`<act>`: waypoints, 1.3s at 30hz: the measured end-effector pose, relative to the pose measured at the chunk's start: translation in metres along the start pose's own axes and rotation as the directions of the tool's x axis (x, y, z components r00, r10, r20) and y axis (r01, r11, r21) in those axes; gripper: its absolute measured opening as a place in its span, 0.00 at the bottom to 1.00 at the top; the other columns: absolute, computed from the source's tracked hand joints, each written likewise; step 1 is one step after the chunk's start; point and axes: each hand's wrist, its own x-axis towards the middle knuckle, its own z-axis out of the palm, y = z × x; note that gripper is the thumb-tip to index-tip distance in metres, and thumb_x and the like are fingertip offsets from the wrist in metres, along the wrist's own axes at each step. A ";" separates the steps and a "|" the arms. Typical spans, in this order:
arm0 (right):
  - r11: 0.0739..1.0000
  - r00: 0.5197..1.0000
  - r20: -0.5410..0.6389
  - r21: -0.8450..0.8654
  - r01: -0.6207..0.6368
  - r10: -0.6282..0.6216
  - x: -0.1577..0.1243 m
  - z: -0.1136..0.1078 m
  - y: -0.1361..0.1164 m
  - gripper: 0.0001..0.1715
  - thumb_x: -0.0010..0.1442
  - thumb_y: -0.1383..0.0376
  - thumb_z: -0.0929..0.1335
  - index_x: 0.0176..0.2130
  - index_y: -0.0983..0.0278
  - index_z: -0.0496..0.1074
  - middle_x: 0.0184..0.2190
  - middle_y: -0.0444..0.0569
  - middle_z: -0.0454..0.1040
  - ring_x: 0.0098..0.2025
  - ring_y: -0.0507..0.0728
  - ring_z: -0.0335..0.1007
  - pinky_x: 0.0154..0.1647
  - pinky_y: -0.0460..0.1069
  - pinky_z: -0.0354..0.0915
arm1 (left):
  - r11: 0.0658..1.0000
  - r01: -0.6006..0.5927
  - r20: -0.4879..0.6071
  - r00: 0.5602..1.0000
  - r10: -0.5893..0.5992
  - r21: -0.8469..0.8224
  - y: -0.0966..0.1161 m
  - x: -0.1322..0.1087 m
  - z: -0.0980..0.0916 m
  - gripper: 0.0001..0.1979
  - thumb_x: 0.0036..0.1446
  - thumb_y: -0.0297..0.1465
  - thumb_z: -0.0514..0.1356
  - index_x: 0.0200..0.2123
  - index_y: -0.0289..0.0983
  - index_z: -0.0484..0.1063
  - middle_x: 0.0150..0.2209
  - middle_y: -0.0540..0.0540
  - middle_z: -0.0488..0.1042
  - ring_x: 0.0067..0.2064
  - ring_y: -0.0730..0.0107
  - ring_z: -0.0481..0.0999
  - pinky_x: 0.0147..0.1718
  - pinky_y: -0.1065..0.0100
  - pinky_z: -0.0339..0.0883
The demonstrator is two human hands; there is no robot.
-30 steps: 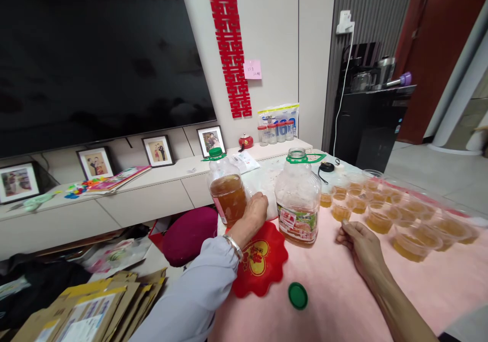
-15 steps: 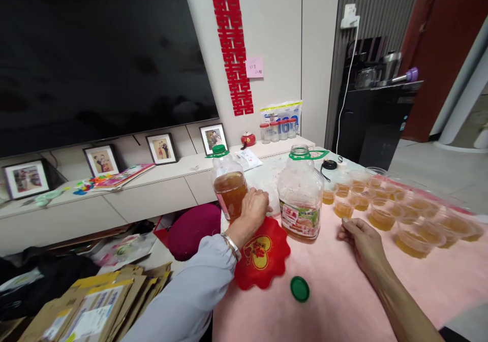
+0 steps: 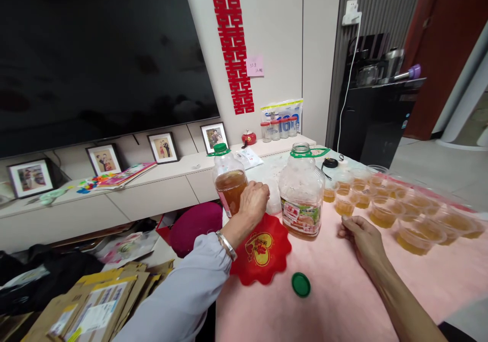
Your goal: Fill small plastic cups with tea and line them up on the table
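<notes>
My left hand (image 3: pixel 252 204) is beside the right side of a plastic jug of amber liquid (image 3: pixel 231 189), which has a green cap on. Its fingers are bent and closed, and the fingertips are hidden, so I cannot tell what they touch. Below the wrist lies a red scalloped plate (image 3: pixel 280 260) with a gold heart design. A second jug (image 3: pixel 301 189), uncapped and with little liquid at its base, stands right of the plate. My right hand (image 3: pixel 360 235) rests on the pink cloth with fingers curled to the thumb, seemingly holding nothing, in front of a small cup of amber liquid (image 3: pixel 344 202).
Several clear cups and bowls of amber liquid (image 3: pixel 417 236) crowd the table's right side. A loose green cap (image 3: pixel 301 284) lies on the pink cloth (image 3: pixel 335 291). Cardboard parcels (image 3: pixel 95 306) and a maroon stool (image 3: pixel 196 227) are at the left. Red-lidded jars (image 3: pixel 274 130) stand behind.
The view has shifted slightly. My left hand has lifted a little beside the capped jug; my right hand, both jugs and the cups look the same.
</notes>
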 end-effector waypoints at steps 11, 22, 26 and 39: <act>0.984 0.993 0.001 -0.137 0.114 -0.115 0.006 -0.009 0.013 0.15 0.71 0.58 0.72 0.37 0.67 0.71 0.30 0.41 0.71 0.29 0.49 0.70 0.33 0.46 0.71 | 0.999 -0.025 -0.101 0.995 0.021 -0.041 -0.006 -0.025 -0.031 0.11 0.68 0.30 0.54 0.48 0.38 0.76 0.50 0.42 0.78 0.57 0.54 0.70 0.50 0.58 0.69; 0.898 0.967 0.047 -0.363 0.250 -0.251 0.006 -0.008 0.009 0.16 0.71 0.57 0.72 0.37 0.67 0.71 0.29 0.39 0.69 0.26 0.48 0.66 0.29 0.44 0.68 | 0.989 -0.124 -0.006 0.992 0.124 -0.082 -0.036 -0.099 0.007 0.15 0.71 0.29 0.48 0.44 0.37 0.75 0.47 0.43 0.77 0.54 0.58 0.69 0.53 0.58 0.67; 0.892 0.960 0.070 -0.355 0.278 -0.272 0.008 -0.010 0.012 0.16 0.71 0.57 0.72 0.37 0.66 0.71 0.29 0.39 0.69 0.26 0.48 0.66 0.30 0.45 0.69 | 0.990 -0.103 0.033 0.994 0.107 -0.094 -0.039 -0.111 0.031 0.16 0.71 0.28 0.48 0.47 0.37 0.76 0.50 0.41 0.77 0.56 0.56 0.69 0.56 0.56 0.67; 0.882 0.950 0.086 -0.354 0.311 -0.300 0.003 -0.011 0.009 0.16 0.71 0.57 0.72 0.38 0.67 0.71 0.29 0.40 0.69 0.27 0.48 0.66 0.29 0.44 0.68 | 0.944 -0.029 0.001 1.000 0.031 -0.327 -0.025 -0.124 0.036 0.23 0.67 0.23 0.48 0.59 0.40 0.72 0.62 0.46 0.74 0.70 0.55 0.63 0.72 0.50 0.55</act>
